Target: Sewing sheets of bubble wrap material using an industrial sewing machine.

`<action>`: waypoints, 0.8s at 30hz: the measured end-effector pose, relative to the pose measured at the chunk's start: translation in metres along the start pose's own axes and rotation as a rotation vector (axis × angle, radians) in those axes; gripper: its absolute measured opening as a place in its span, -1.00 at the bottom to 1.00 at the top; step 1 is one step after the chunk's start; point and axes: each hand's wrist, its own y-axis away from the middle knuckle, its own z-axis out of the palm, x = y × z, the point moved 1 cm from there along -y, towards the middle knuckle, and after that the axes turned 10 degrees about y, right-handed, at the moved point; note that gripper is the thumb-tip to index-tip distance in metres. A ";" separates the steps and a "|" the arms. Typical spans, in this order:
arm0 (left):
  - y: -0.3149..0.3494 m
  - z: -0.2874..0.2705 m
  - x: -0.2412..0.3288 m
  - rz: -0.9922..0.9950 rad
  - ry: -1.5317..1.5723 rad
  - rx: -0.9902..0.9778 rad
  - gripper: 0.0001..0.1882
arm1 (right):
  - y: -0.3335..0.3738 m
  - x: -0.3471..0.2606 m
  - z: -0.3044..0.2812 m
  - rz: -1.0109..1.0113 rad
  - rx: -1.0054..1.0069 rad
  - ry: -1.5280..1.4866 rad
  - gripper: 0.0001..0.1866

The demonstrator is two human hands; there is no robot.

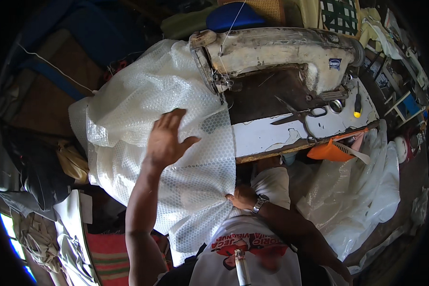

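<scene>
A wide sheet of clear bubble wrap (195,176) drapes over the left part of the sewing table and down toward my lap. My left hand (167,138) is over the sheet with its thumb apart from the fingers; whether the palm presses on it I cannot tell. At the sheet's right edge, close to my waist, my right hand (244,197) pinches the bubble wrap. The worn sewing machine (271,50) stands beyond, its needle end (221,85) close by the sheet's far right edge.
Scissors (302,119), a metal ring (335,106) and a yellow-handled screwdriver (357,107) lie on the peeling white tabletop (260,138). An orange pouch (330,151) hangs at the table's front edge. More clear plastic (352,195) heaps at the right. A cigarette (241,269) shows at the bottom.
</scene>
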 end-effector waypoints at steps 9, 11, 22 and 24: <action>-0.004 0.061 0.016 0.391 0.013 0.031 -0.78 | 0.000 -0.001 -0.007 0.006 -0.099 -0.009 -0.39; -0.008 0.062 0.018 0.371 0.066 0.022 -0.78 | 0.003 -0.001 -0.008 -0.104 -0.118 0.181 -0.39; -0.006 0.071 0.008 0.025 0.502 0.056 -0.44 | 0.055 0.008 -0.305 0.153 0.341 -0.242 -0.68; -0.007 0.064 0.003 -0.001 0.516 0.069 -0.44 | 0.048 0.054 -0.353 0.308 0.571 0.250 -0.68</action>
